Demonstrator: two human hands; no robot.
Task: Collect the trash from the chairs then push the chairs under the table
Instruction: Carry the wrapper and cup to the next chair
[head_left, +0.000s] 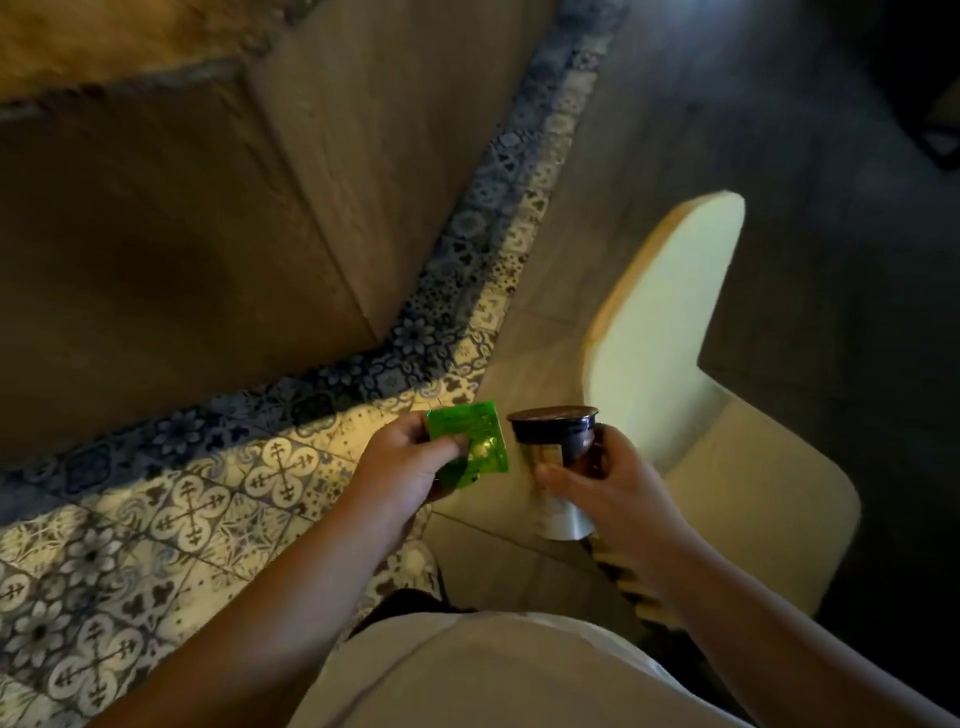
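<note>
Closest in, the person's pale shirt (493, 675) fills the bottom of the view, both bare forearms reaching out from it; the left hand (410, 462) has its thumb and fingers curled round a shiny green wrapper (475, 441), which is pinched at its lower left edge and held flat, well above the floor; just to its right, the right hand (618, 478) grips a paper cup (558, 462) with a dark lid, fingers wrapped round the far side and thumb across the near side, the cup tilted so its lid points up and away and its white base points back toward the person; wrapper and cup sit just beside one another without touching; beyond and to the right of the cup stands a cream chair (727, 457), its seat under the right wrist and its backrest rising toward the top of the view; patterned tiles (197, 499) run in a band under the left arm; farther off lies plain wood-look flooring (156, 234), dim and partly blurred.
</note>
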